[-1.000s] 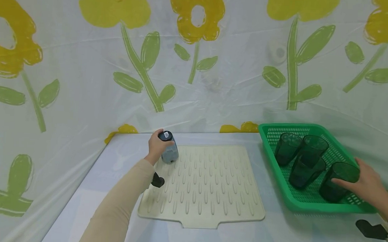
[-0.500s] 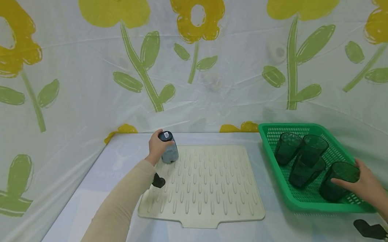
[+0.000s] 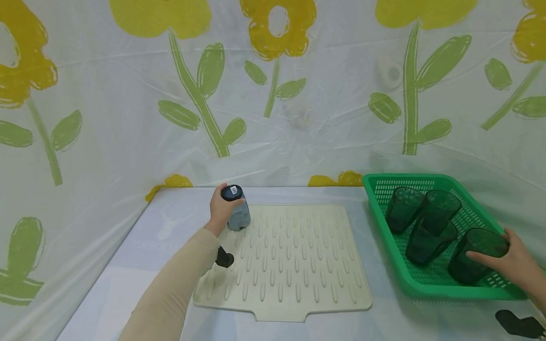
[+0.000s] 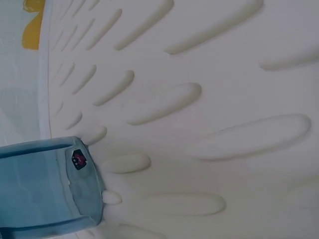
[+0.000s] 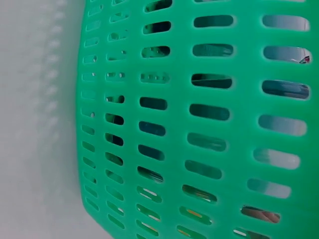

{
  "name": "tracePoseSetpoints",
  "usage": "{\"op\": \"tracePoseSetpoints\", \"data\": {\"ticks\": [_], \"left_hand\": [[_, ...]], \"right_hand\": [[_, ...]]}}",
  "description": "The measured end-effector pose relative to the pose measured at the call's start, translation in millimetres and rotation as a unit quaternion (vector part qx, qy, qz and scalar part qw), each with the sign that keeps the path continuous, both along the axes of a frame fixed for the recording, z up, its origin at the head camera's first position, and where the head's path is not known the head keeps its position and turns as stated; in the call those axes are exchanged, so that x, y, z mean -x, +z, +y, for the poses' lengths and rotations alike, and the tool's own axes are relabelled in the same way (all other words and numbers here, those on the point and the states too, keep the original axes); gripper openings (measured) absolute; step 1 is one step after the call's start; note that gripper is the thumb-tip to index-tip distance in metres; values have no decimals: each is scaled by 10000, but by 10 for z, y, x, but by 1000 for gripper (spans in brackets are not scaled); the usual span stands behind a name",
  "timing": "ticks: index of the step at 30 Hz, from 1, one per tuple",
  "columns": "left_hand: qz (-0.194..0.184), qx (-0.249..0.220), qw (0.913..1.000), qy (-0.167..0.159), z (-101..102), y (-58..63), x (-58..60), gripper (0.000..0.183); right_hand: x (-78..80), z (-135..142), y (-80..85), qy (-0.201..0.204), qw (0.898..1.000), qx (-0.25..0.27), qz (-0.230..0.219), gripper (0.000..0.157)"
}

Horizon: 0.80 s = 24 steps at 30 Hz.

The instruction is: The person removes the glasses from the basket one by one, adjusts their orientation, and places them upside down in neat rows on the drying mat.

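Note:
On the far left corner of a cream ridged drying mat (image 3: 291,259) stands a blue-tinted drinking glass (image 3: 239,219), its closed base with a white sticker facing up. My left hand (image 3: 220,209) grips it near the top, thumb across the front. In the left wrist view the lower end of this glass (image 4: 42,189) meets the mat's ridges. At the right, my right hand (image 3: 520,263) holds another glass (image 3: 472,261) by its side and rim, in the near right part of a green basket (image 3: 456,292). The basket's slotted wall (image 5: 174,114) hides most of it in the right wrist view.
Three more dark glasses stand in the basket: one at the left (image 3: 402,213), one behind (image 3: 447,203) and a tilted glass (image 3: 426,248) in front. A flower-printed curtain (image 3: 302,141) hangs behind the pale table (image 3: 156,267).
The right hand and its glass have shifted very slightly to the right. The left hand stays in place on its glass, apart from a tiny shift of the forearm.

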<state>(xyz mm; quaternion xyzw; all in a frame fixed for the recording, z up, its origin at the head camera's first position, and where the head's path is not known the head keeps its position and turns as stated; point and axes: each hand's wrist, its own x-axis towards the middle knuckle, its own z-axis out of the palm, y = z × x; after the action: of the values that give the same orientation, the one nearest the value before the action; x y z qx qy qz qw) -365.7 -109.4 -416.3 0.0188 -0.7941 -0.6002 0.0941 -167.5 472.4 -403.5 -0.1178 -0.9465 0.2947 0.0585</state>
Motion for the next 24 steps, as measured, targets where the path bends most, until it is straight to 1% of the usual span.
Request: {"op": "tracePoseSetpoints", "data": {"ticks": [6,9,14,18,21,24], "left_hand": [[-35,-258,9997,-6,11,-45,-20,76],[-42,-359,9993,-9,16,-61,-21,76],[-38,-353,9994,-43,28,-83,-5,78],[-5,-369,9993,-33,40,-84,-1,78],[32,-412,9991,-19,53,-71,-15,77],[66,-464,9989,37,71,-69,-14,76]], "right_hand": [[-17,2,10,-101,9991,377,-168,109],[-26,2,33,-221,9980,504,-313,110],[-44,16,65,-332,9957,621,-602,111],[-34,63,88,-67,9943,619,-867,109],[-17,97,92,78,9934,619,-965,107],[-17,100,101,56,9921,644,-1072,106]]}}
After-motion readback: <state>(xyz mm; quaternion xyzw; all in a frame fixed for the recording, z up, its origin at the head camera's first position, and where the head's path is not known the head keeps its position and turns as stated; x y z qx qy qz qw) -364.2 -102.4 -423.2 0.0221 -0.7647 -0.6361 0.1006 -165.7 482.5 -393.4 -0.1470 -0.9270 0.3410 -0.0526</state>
